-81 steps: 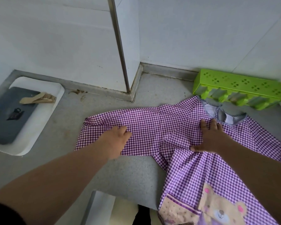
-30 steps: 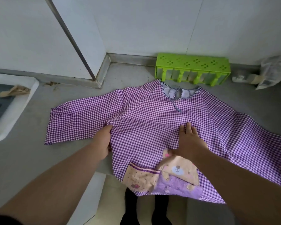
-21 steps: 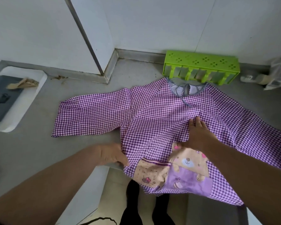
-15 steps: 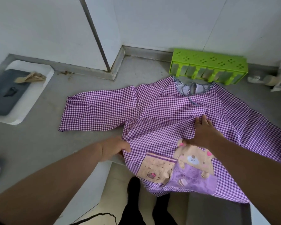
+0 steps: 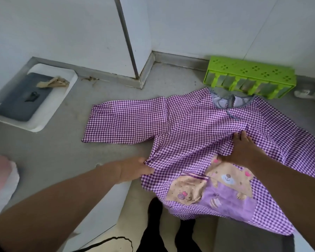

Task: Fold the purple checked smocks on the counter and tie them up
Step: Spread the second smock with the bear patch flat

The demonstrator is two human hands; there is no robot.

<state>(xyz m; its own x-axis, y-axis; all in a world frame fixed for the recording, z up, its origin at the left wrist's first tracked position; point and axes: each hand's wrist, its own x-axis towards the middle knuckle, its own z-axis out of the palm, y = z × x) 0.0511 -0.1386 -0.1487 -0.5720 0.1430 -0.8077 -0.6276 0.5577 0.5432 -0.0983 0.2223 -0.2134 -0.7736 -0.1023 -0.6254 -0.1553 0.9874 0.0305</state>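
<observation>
Head view: one smock [image 5: 198, 128] lies spread face up on the grey table [image 5: 53, 151], neck toward the green rack [image 5: 251, 77] at the wall, hem and bear pocket [image 5: 216, 193] hanging off the near table edge. Left sleeve is laid out flat, well left of the rack; the right sleeve runs off frame to the right. Left hand [image 5: 135, 170] pinches the smock's left side seam at the table edge, fingers curled on the cloth. Right hand [image 5: 242, 151] lies flat on the chest just above the pocket, fingers straight, pressing, holding nothing. Progress, by my read: early. The smock looks flattened and positioned, but no fold is made yet; sleeves are still out, body is full width, nothing is tied. Left to do: fold sides and sleeves in, fold lengthwise, tie, then any other smocks. Count: smocks 1 in view (task says plural, others not seen), hands 2, green rack 1, white tray [image 5: 49, 113] 1, far left of the rack, with a dark pad in it. A pale, blurred thing sits at the frame's left edge, unclear what.
</observation>
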